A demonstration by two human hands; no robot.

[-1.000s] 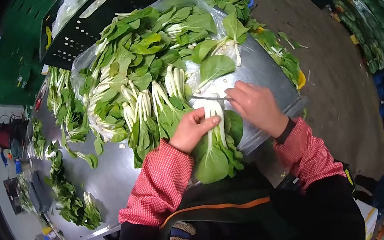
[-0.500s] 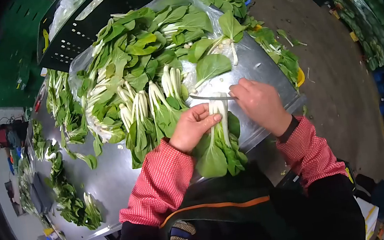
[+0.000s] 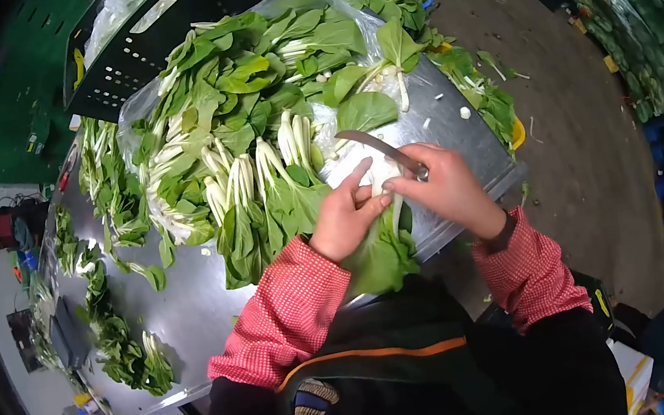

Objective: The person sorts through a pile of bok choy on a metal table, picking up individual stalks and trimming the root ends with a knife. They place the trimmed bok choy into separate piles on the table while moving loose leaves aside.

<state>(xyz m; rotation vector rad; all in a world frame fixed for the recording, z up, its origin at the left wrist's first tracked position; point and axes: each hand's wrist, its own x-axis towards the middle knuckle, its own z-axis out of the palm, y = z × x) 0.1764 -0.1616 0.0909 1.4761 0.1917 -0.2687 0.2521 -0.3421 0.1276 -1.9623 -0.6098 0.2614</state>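
Note:
My left hand (image 3: pixel 344 218) grips a head of bok choy (image 3: pixel 381 251) by its white stalks, its green leaves hanging toward me over the steel table's (image 3: pixel 456 126) near edge. My right hand (image 3: pixel 446 189) holds a small knife (image 3: pixel 379 147) with the blade pointing up and to the left, and its fingers also touch the white stalk end between both hands. Both wrists wear red checked sleeves.
A large pile of bok choy (image 3: pixel 250 108) lies on clear plastic beyond my hands. A black perforated crate (image 3: pixel 155 37) stands behind it. More greens (image 3: pixel 104 188) lie along the table's left side, and scraps (image 3: pixel 481 93) at its right edge. Bagged greens (image 3: pixel 647 36) sit on the floor.
The knife has lifted off the stalk base and its blade now angles up and left. My hands have closed together on the stalk end. Small cut pieces now lie on the table to the right.

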